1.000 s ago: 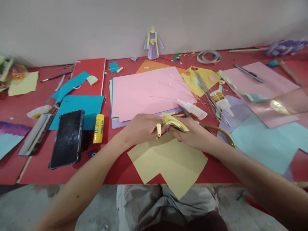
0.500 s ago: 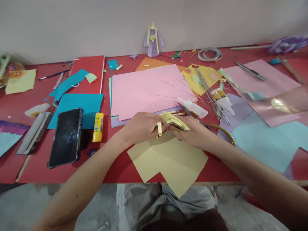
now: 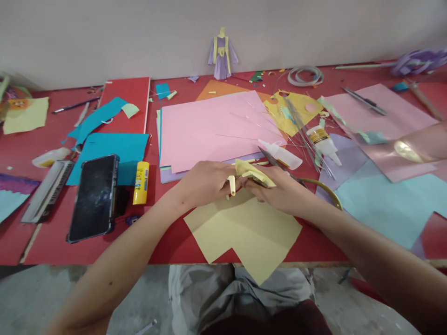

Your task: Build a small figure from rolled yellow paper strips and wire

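Yellow paper is up between the two hands, over a big pale yellow sheet, and almost nothing has changed in the last second, so this looks like a slow, careful bit. From the left, the left hand has its fingers curled tight around a thin roll with a round, hollow end. Next, the yellow paper looks bent, with a curled edge, and the right hand pinches it closely.
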Tool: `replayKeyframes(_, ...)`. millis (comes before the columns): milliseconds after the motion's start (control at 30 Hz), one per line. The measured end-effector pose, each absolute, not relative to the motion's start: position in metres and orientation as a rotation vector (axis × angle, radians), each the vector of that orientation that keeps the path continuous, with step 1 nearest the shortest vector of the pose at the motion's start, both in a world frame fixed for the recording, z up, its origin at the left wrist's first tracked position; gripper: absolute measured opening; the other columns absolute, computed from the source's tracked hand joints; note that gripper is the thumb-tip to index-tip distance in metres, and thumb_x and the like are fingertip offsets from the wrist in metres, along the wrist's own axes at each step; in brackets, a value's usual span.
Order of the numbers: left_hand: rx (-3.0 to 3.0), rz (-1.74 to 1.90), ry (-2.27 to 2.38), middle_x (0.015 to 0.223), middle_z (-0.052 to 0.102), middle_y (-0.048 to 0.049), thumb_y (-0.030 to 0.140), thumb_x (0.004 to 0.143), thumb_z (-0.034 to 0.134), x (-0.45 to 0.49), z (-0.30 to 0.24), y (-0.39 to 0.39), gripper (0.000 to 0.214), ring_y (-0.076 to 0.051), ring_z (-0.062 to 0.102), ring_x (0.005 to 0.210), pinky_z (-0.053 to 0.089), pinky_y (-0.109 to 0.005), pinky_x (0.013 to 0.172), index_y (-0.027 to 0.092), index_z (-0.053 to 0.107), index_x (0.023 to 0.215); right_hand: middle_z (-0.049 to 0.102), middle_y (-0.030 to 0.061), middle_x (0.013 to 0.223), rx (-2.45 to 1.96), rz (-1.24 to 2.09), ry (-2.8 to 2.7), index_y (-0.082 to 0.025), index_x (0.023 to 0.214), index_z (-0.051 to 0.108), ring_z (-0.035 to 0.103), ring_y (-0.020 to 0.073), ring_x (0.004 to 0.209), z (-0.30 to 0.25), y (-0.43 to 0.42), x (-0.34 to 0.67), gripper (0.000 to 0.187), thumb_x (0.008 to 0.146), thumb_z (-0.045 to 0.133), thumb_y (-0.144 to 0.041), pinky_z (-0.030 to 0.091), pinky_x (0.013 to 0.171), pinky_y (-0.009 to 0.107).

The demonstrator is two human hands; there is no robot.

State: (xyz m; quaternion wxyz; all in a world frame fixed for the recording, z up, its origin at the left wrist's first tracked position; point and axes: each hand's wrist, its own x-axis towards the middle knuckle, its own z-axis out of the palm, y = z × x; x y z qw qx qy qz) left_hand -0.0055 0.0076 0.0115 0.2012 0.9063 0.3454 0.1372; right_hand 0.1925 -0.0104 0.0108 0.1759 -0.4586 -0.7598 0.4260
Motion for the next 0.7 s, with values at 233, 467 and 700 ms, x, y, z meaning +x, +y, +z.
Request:
replayKeyframes(233, 2.504, 0.379, 0.964, 0.079, 0.070, -0.0050, 0.034, 0.098, 0.043, -0.0055, 0.0119, 0.0075, 0.033, -0.015, 0.064, 0.071, 0.044, -0.026, 0.064, 0.015, 0.064, 0.081, 0.052, -0.0022, 0.065, -1.293, 1.189, -2.179, -0.017, 0.084, 0.058, 0.046, 0.0110, 0.056, 0.0124, -0.0105, 0.1923, 0.010, 0.085, 0.048, -0.016, 0.036, 0.059, 0.025)
replayKeyframes(467, 2.498, 0.388, 0.962, 0.081, 0.071, -0.0051, 0.033, 0.098, 0.043, -0.0054, 0.0125, 0.0072, 0.032, -0.016, 0.065, 0.074, 0.046, -0.027, 0.066, 0.016, 0.066, 0.084, 0.049, -0.0041, 0.061, -1.241, 1.223, -2.154, -0.016, 0.087, 0.059, 0.044, 0.0103, 0.053, 0.0104, -0.0098, 0.1921, 0.012, 0.084, 0.047, -0.013, 0.035, 0.058, 0.024)
replayKeyframes(700, 2.503, 0.340, 0.994, 0.079, 0.070, -0.0072, 0.035, 0.098, 0.042, -0.0060, 0.0127, 0.0073, 0.037, -0.017, 0.065, 0.075, 0.046, -0.027, 0.067, 0.014, 0.065, 0.079, 0.052, -0.0031, 0.063, -1.240, 1.212, -2.149, -0.017, 0.086, 0.057, 0.046, 0.0105, 0.055, 0.0090, -0.0098, 0.1920, 0.011, 0.084, 0.048, -0.012, 0.035, 0.057, 0.023)
